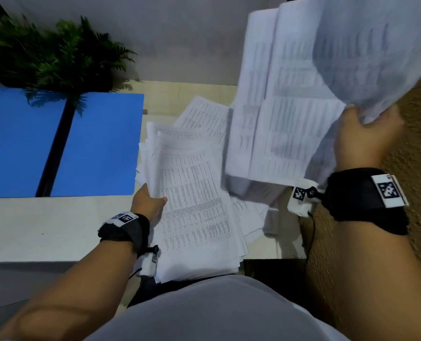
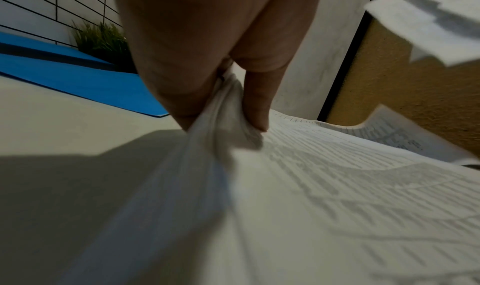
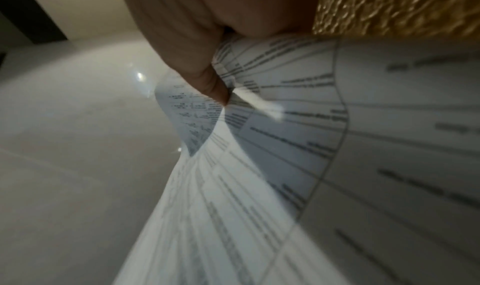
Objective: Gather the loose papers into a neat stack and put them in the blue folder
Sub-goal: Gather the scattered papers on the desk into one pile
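Note:
A thick bundle of printed papers point(image 1: 194, 198) lies over the table's front edge, and my left hand point(image 1: 148, 201) grips its left edge, thumb on top. In the left wrist view that left hand point(image 2: 223, 96) pinches the papers point(image 2: 324, 186) between thumb and fingers. My right hand point(image 1: 363, 134) holds a second sheaf of papers point(image 1: 302, 89) raised in the air at the right. The right wrist view shows the right hand point(image 3: 207, 78) pinching these sheets point(image 3: 311, 145). More loose sheets point(image 1: 204, 114) lie on the table behind. The blue folder point(image 1: 98, 143) lies open and flat at the left.
A green fern plant point(image 1: 54, 52) stands behind the folder, its fronds hanging over it. The white table point(image 1: 44, 225) ends at the right beside a rough ochre wall point(image 1: 413, 143). A pale wall runs along the back.

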`<action>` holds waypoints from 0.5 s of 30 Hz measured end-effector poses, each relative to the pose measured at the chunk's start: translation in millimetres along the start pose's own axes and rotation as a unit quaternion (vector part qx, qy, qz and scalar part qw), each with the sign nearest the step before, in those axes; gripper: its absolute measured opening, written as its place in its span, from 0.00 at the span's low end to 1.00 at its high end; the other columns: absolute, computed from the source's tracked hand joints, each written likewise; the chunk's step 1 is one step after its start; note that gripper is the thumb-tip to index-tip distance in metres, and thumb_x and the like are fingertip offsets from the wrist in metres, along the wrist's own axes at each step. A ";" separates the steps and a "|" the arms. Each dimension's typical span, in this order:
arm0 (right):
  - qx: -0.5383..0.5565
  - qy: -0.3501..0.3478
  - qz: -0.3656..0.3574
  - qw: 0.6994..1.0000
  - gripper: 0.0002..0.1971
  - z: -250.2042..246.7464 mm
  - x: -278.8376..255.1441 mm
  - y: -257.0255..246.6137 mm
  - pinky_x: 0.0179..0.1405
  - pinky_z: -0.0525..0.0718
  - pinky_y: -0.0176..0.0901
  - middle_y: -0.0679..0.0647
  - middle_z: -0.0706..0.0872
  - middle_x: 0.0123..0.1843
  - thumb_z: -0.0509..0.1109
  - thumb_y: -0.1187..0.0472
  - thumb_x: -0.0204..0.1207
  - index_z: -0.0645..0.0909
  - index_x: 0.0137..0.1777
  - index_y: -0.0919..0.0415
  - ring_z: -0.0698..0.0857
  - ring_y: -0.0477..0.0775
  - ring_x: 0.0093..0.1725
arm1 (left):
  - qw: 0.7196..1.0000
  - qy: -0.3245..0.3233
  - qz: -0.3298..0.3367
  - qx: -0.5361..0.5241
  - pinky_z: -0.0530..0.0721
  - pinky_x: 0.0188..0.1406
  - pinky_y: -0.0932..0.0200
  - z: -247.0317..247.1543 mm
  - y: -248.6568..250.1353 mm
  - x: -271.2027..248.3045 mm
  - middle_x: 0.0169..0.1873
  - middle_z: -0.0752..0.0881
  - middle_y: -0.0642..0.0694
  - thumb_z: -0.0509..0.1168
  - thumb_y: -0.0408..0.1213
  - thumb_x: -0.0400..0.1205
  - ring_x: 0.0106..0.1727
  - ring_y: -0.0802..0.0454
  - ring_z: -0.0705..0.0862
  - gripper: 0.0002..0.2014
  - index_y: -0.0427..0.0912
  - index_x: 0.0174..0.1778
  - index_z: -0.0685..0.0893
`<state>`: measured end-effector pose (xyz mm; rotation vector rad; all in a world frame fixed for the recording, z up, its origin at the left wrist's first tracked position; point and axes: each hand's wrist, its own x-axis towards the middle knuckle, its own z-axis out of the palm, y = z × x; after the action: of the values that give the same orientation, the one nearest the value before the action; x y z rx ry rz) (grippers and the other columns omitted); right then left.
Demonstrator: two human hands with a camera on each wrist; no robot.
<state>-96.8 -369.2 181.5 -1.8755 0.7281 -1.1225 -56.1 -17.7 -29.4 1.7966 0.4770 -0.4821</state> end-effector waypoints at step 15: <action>0.035 -0.368 0.365 0.855 0.20 87.8 -153.8 101.0 0.58 0.87 0.55 0.58 0.89 0.54 0.81 0.63 0.65 0.81 0.56 0.60 0.89 0.58 0.53 | 0.997 -0.064 -0.031 -0.020 0.72 0.75 0.47 -0.3 -0.8 -10.6 0.75 0.75 0.47 0.73 0.47 0.80 0.76 0.45 0.77 0.42 0.46 0.84 0.55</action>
<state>-92.1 -267.6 4.9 -1.5494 0.8048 0.0711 -65.3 -18.0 -24.1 1.7058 0.4515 -0.6218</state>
